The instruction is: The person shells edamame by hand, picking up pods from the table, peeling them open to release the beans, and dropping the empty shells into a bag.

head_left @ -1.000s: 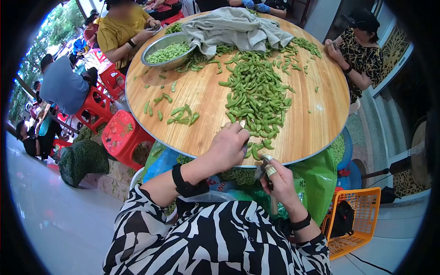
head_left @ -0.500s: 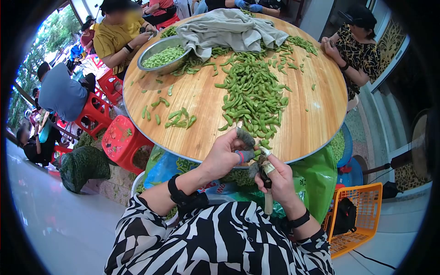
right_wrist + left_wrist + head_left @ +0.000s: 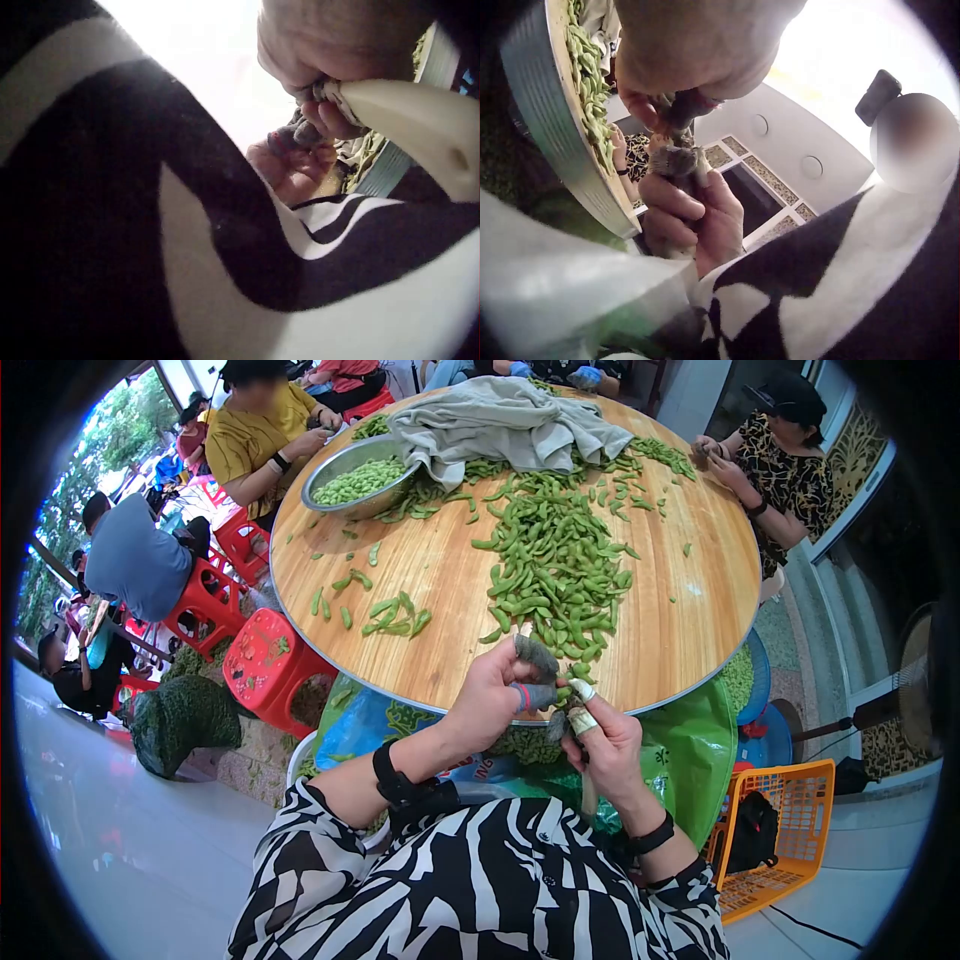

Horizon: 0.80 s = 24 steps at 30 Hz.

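Close together at the table's near edge, my left hand (image 3: 488, 695) and right hand (image 3: 612, 750) meet over a green soybean pod (image 3: 564, 688). The left fingers are curled, with grey finger covers (image 3: 537, 654), and pinch at the pod, which they partly hide. My right hand curls round a tool with a pale handle (image 3: 409, 112) that has a hole near its end; its working end is hidden among the fingers. Pale wrapping (image 3: 580, 718) covers a right finger. Ahead of both hands lies a long heap of soybean pods (image 3: 555, 565).
The round wooden table (image 3: 690, 610) carries a metal bowl (image 3: 362, 488) of shelled beans, a grey cloth (image 3: 500, 425) and a few scattered pods (image 3: 395, 615). Green plastic (image 3: 690, 745) hangs below its edge. A red stool (image 3: 270, 660) stands left, an orange crate (image 3: 800, 830) right. Other people sit around.
My left hand has drawn back from the pod heap towards my right hand, bringing a pod between them. In the last half second both hands have stayed nearly in place.
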Tool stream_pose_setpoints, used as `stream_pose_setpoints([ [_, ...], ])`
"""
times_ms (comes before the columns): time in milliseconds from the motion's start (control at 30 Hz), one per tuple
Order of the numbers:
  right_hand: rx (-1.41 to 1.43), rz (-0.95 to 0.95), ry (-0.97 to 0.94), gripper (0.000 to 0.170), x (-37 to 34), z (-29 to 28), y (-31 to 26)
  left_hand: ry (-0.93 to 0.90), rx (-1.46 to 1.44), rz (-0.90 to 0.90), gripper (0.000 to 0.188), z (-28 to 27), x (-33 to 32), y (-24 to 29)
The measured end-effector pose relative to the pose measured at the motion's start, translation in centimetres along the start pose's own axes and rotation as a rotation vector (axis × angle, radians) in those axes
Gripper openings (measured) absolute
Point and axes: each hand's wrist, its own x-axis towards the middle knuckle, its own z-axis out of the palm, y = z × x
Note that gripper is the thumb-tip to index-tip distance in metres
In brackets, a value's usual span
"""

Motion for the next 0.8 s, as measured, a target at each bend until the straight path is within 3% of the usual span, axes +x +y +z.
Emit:
stream_pose_setpoints([
  [67,-0.137,-0.109,-0.022,0.038,0.0,-0.6,0.6,0.024,-0.350,-0.216,0.029,0.1,0.1,0.3],
  [133,-0.272,-0.216,-0.047,0.039,0.3,-1.2,1.3,-0.012,-0.374,-0.246,0.027,-0.1,0.2,0.3],
  [200,-0.729,-0.718,-0.065,0.042,1.1,-1.7,1.7,-0.050,-0.398,-0.274,0.025,-0.2,0.2,-0.2],
  [233,-0.729,-0.719,-0.066,0.042,1.0,-1.8,1.8,-0.062,-0.367,-0.264,0.026,-0.3,0.2,-1.0],
  [300,-0.780,-0.667,-0.062,0.039,0.6,-2.0,1.8,-0.076,-0.336,-0.251,0.026,0.0,0.2,-1.4],
  [333,-0.781,-0.666,-0.062,0.039,0.5,-1.8,1.7,-0.057,-0.171,-0.206,0.027,0.3,0.1,-1.3],
  [367,-0.695,-0.617,-0.029,0.035,0.3,-1.5,1.4,-0.038,-0.008,-0.163,0.027,0.5,0.0,-1.4],
  [433,-0.609,-0.567,0.003,0.031,-0.1,-1.3,1.0,-0.057,0.007,-0.142,0.026,0.8,-0.2,-1.8],
  [533,-0.156,-0.026,0.054,0.015,-0.5,-1.4,0.7,-0.105,-0.027,-0.181,0.025,0.5,-0.5,-0.7],
  [567,-0.154,-0.028,0.055,0.015,-0.5,-1.4,0.3,-0.133,-0.080,-0.242,0.026,0.4,-0.7,-0.2],
  [633,0.160,0.163,0.070,0.010,-0.1,-1.4,-0.7,-0.160,-0.096,-0.238,0.026,0.2,-0.8,0.1],
  [800,0.343,0.266,-0.003,0.009,-0.1,-1.2,-0.8,-0.193,-0.082,-0.180,0.027,0.6,-1.1,0.2],
])
